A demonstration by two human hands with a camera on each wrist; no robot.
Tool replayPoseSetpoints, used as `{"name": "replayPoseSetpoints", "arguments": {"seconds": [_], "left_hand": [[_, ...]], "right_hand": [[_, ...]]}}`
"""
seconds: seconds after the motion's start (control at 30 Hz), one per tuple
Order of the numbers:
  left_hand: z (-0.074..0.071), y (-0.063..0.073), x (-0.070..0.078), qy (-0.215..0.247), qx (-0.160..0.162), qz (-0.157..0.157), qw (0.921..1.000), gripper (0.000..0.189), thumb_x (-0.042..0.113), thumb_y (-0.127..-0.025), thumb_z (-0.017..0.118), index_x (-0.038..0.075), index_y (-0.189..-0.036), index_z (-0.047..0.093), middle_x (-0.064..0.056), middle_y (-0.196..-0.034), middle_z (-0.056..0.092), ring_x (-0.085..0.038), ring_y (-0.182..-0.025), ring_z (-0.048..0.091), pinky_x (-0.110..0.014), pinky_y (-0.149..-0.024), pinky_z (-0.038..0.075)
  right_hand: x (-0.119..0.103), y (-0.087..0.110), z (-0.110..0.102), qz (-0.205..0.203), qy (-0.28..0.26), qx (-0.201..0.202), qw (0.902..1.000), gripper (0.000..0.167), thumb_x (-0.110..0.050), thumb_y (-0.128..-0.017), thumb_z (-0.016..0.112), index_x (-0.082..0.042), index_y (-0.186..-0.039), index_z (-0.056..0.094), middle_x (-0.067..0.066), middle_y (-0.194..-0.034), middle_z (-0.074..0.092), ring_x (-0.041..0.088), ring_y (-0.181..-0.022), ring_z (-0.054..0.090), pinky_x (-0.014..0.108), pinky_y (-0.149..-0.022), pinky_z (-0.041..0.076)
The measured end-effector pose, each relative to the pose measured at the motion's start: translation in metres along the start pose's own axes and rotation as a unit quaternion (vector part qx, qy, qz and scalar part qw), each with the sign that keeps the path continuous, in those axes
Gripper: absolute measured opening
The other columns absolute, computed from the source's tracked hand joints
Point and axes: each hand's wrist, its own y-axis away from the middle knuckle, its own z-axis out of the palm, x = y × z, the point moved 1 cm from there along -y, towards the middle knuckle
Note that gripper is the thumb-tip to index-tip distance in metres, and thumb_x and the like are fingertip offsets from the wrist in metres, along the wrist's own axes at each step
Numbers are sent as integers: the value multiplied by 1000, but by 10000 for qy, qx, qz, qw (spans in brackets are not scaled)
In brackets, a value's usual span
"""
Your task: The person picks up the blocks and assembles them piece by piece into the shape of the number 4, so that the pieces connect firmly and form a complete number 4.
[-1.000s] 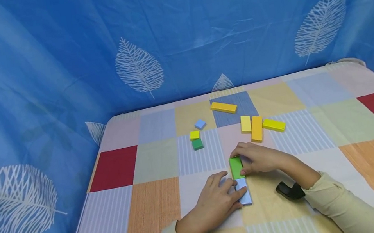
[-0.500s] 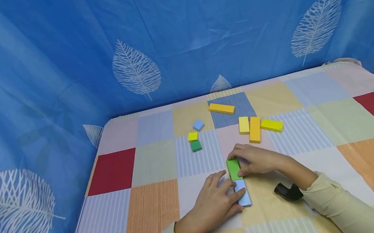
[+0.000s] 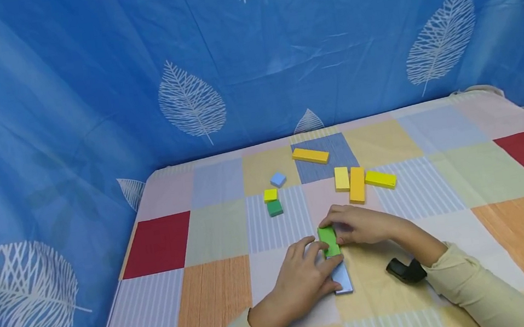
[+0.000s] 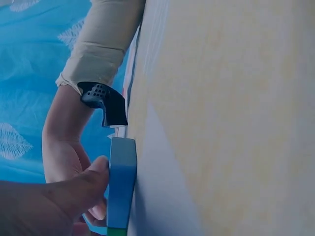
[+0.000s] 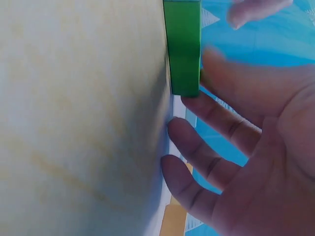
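A green block [image 3: 329, 240] and a light blue block [image 3: 343, 279] lie flat, end to end, on the patchwork cloth [image 3: 382, 280]. Over their left side my left hand [image 3: 297, 277] reaches with bent, spread fingers; its thumb [image 4: 96, 179] touches the upper face of the blue block [image 4: 122, 182] in the left wrist view. My right hand [image 3: 366, 224] is at the far right of the green one. In the right wrist view its index fingertip [image 5: 189, 102] meets the end of the green block [image 5: 184, 49], while the blurred thumb stands beside the upper face. Its other fingers are loosely spread.
Farther back lie an orange-yellow bar [image 3: 310, 155], a pale yellow block [image 3: 341, 179], an orange block [image 3: 356, 185] and a yellow block [image 3: 380, 179]. Left of these are small blue [image 3: 278, 179], yellow [image 3: 270, 195] and dark green [image 3: 275, 208] blocks. A blue curtain [image 3: 278, 62] hangs behind.
My left index finger has shifted from the blue block up to where the two blocks meet. The right thumb has slid off the green block's top toward its right edge.
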Motion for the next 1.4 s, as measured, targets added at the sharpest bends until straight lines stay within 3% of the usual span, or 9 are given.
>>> {"name": "replayPoseSetpoints", "arguments": {"seconds": [0.13, 0.27, 0.5, 0.67, 0.77, 0.9, 1.17, 1.27, 1.4], "left_hand": [[2, -2, -5, 340, -470, -174, 9982, 57, 58, -80, 54, 23, -126, 55, -1, -132, 49, -29, -122, 44, -39, -95, 40], [3, -3, -7, 604, -840, -226, 9944, 59, 57, -83, 50, 20, -128, 53, 0, -136, 48, -30, -126, 42, -40, -97, 39], [5, -6, -6, 736, -970, -169, 9924, 56, 55, -85, 49, 20, -129, 53, 1, -136, 48, -27, -124, 44, -38, -97, 39], [5, -8, -5, 795, -1146, -210, 9900, 57, 56, -85, 48, 20, -130, 52, 1, -137, 47, -24, -124, 44, -36, -98, 38], [5, -7, -5, 803, -1184, -233, 9894, 58, 57, -85, 48, 21, -130, 51, 2, -138, 46, -24, -124, 45, -36, -98, 38], [6, -4, -5, 735, -1177, -244, 9900, 58, 58, -85, 47, 22, -131, 51, 3, -139, 44, -24, -123, 46, -37, -97, 38], [3, 0, -5, 629, -1030, -174, 9925, 58, 59, -84, 46, 22, -129, 52, 3, -138, 46, -26, -120, 47, -39, -97, 38], [2, 1, -6, 616, -998, -161, 9930, 58, 59, -85, 45, 22, -129, 53, 3, -137, 47, -27, -120, 47, -39, -97, 38], [4, 1, -6, 630, -1013, -164, 9927, 58, 59, -85, 45, 22, -129, 52, 3, -138, 46, -27, -120, 47, -39, -97, 38]], "right_hand": [[4, 0, -4, -255, 4, 41, 9997, 35, 6, -87, 48, -9, -116, 60, 1, -103, 58, 13, -90, 52, 31, -81, 44], [7, -1, -6, -272, -67, -16, 9996, 39, 9, -88, 43, -10, -117, 60, 1, -104, 59, 15, -95, 54, 33, -86, 45], [12, 0, -8, -255, -134, -102, 9995, 39, 8, -88, 44, -10, -117, 61, 1, -105, 59, 14, -94, 53, 32, -85, 45], [20, -8, -15, -131, -308, -461, 9984, 33, 2, -89, 48, -13, -114, 63, -1, -107, 62, 14, -99, 56, 34, -88, 45], [24, -20, -21, 53, -408, -718, 9966, 28, -4, -90, 51, -13, -113, 64, -2, -103, 64, 11, -93, 57, 32, -85, 46], [27, -40, -28, 206, -338, -741, 9965, 28, -10, -90, 54, -12, -117, 61, -1, -100, 65, 12, -90, 57, 32, -83, 47], [36, -89, -42, 33, 70, -9, 10000, 37, -13, -90, 56, -4, -126, 53, 15, -112, 61, 28, -100, 59, 41, -84, 48], [39, -108, -45, 8, 250, 307, 9992, 39, -13, -89, 58, -2, -126, 52, 18, -116, 58, 30, -101, 58, 42, -85, 48], [41, -129, -43, 111, 463, 414, 9980, 43, -18, -88, 60, -4, -128, 52, 17, -113, 56, 26, -93, 55, 39, -80, 47]]}}
